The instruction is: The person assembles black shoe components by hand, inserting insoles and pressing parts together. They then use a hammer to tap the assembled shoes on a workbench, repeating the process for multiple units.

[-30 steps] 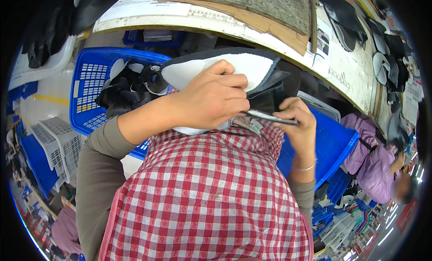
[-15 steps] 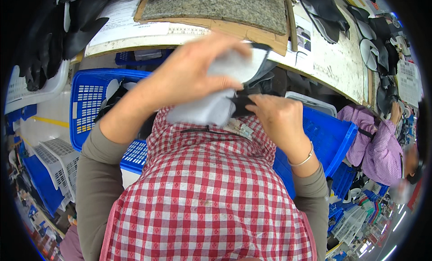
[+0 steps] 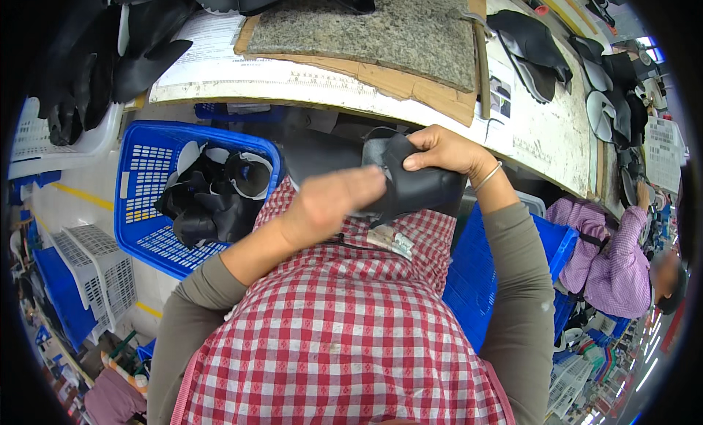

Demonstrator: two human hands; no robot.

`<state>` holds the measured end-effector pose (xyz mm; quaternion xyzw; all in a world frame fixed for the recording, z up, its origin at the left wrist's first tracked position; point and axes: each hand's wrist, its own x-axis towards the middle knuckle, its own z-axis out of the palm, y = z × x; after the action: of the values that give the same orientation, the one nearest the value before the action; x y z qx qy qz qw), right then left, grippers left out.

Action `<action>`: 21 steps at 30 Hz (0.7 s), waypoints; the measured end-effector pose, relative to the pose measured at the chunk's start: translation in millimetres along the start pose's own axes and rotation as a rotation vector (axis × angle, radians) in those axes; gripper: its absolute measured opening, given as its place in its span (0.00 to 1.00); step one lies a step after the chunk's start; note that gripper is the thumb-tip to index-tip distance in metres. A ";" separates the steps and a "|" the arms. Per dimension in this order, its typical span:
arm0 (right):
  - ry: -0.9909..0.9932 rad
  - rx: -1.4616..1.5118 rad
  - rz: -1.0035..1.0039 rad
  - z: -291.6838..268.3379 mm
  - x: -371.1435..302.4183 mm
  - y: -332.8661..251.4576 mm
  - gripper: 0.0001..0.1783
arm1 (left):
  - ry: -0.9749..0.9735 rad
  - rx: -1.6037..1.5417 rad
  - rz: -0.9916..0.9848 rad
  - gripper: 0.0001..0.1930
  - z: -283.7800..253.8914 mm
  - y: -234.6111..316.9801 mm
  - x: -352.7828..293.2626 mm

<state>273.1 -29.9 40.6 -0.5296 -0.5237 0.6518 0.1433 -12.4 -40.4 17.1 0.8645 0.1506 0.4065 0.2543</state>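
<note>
A black leather shoe upper (image 3: 432, 187) is held up in front of my apron, just below the table's front edge. My right hand (image 3: 443, 153) grips it at the upper edge, thumb on the near face. Grey lining (image 3: 375, 148) shows at its opening. Smeared by motion, my left hand (image 3: 329, 205) is at the left part of the upper, its fingertips against or close in front of it. Whether those fingers pinch anything is not visible. Another dark piece (image 3: 318, 150) extends to the left behind my left hand; where it joins or ends is unclear.
A blue basket (image 3: 124, 183) with several black shoe uppers stands at the left. A stone slab (image 3: 366, 37) lies on the worktable (image 3: 542, 143), with black uppers (image 3: 531, 48) beside it. A blue crate (image 3: 469, 278) is by my right arm. A co-worker (image 3: 608, 242) sits at the right.
The pale lining side that faced me has given way to the black outer side. My left hand has moved down; my right hand has risen and grips the upper's top edge.
</note>
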 end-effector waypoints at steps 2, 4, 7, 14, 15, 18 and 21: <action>-0.122 -0.053 -0.011 -7.2 9.2 8.6 0.19 | -0.236 0.030 0.135 0.16 7.9 2.7 -25.3; -0.126 -0.191 0.001 4.7 14.0 12.2 0.20 | -0.541 0.102 -0.003 0.20 6.0 1.1 -34.1; 0.006 -0.774 -0.230 29.5 12.3 5.2 0.20 | -0.845 0.213 0.002 0.22 -10.8 -10.2 -16.9; 0.200 -0.998 -0.268 45.5 -25.0 -10.7 0.17 | -0.383 -0.499 -0.537 0.15 -13.0 -60.9 36.7; 0.215 -1.037 -0.244 49.7 -27.5 -13.1 0.16 | -0.513 -0.418 -0.485 0.14 -3.1 -64.9 38.2; 0.243 -1.164 -0.247 73.3 -30.6 -20.5 0.09 | -0.746 -0.284 -0.351 0.11 27.8 -68.5 45.5; 0.503 -1.345 -0.626 105.5 -31.2 -21.4 0.02 | -0.876 -0.027 -0.239 0.09 43.2 -64.8 61.0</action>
<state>188.9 -100.3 63.7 -0.4620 -0.8828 -0.0157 0.0833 55.9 27.9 -4.4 0.9281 0.1223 -0.0279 0.3506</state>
